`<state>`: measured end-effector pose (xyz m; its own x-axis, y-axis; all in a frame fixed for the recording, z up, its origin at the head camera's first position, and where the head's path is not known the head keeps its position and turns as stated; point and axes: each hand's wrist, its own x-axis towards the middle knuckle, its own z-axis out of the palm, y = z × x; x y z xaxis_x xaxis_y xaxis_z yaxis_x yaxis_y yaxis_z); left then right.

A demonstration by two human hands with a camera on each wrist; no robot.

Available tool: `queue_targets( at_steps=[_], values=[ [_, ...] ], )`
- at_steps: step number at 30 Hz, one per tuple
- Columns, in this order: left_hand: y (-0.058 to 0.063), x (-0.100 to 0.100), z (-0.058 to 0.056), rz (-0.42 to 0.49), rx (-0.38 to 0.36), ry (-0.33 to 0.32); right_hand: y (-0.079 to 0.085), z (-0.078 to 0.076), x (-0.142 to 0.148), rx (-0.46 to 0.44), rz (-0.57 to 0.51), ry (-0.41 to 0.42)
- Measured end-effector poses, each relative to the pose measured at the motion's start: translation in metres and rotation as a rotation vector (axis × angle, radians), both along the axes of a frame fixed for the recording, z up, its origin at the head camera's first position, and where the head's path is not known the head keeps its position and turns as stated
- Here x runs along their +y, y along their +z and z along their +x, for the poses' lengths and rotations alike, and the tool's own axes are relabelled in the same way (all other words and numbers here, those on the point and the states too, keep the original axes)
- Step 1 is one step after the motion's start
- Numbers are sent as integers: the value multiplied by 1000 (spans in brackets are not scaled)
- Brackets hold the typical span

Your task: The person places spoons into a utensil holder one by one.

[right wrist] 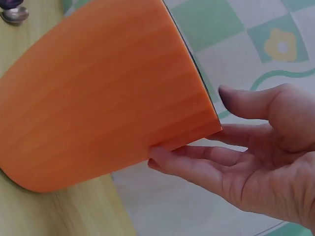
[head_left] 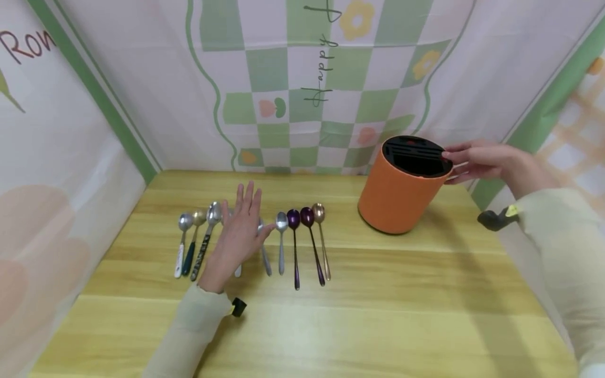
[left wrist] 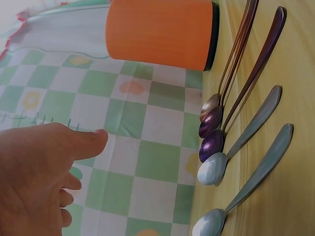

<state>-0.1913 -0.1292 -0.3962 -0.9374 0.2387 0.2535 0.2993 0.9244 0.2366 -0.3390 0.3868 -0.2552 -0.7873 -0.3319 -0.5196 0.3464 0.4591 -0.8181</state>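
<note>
A tall orange utensil holder [head_left: 394, 197] with a black slotted insert [head_left: 416, 157] stands at the back right. My right hand [head_left: 484, 160] touches its right side near the rim with outstretched fingers; in the right wrist view the thumb [right wrist: 248, 102] is just off the rim. My left hand [head_left: 241, 226] hovers over a row of spoons, fingers spread, holding nothing. To its left lie a white-handled spoon [head_left: 179, 257], a green-handled spoon [head_left: 190, 257] and a spoon with a patterned handle [head_left: 200, 257]. To its right are silver spoons [head_left: 281, 241], purple spoons [head_left: 295, 252] and a copper-coloured spoon [head_left: 323, 252]. The hand partly hides the middle spoons.
The spoons and holder rest on a wooden table [head_left: 378, 315]. A checked green and white cloth [head_left: 302, 68] hangs behind its back edge, with more printed cloth [head_left: 56, 157] at the left side.
</note>
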Motion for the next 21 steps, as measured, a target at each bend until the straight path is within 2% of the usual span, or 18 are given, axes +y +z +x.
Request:
queue_targets(
  at_steps=[7,14,18,21],
  values=[
    [2,6,-1,-37,-10,-12,1,-8,18,-94,-141,161],
    [0,11,1,24,-53,-31,0,-7,17,-144,-120,70],
    [-2,14,3,69,-121,-52,0,-9,12,-139,-97,44],
    [-3,16,3,71,-161,-71,0,-11,10,-132,-99,62]
  ],
)
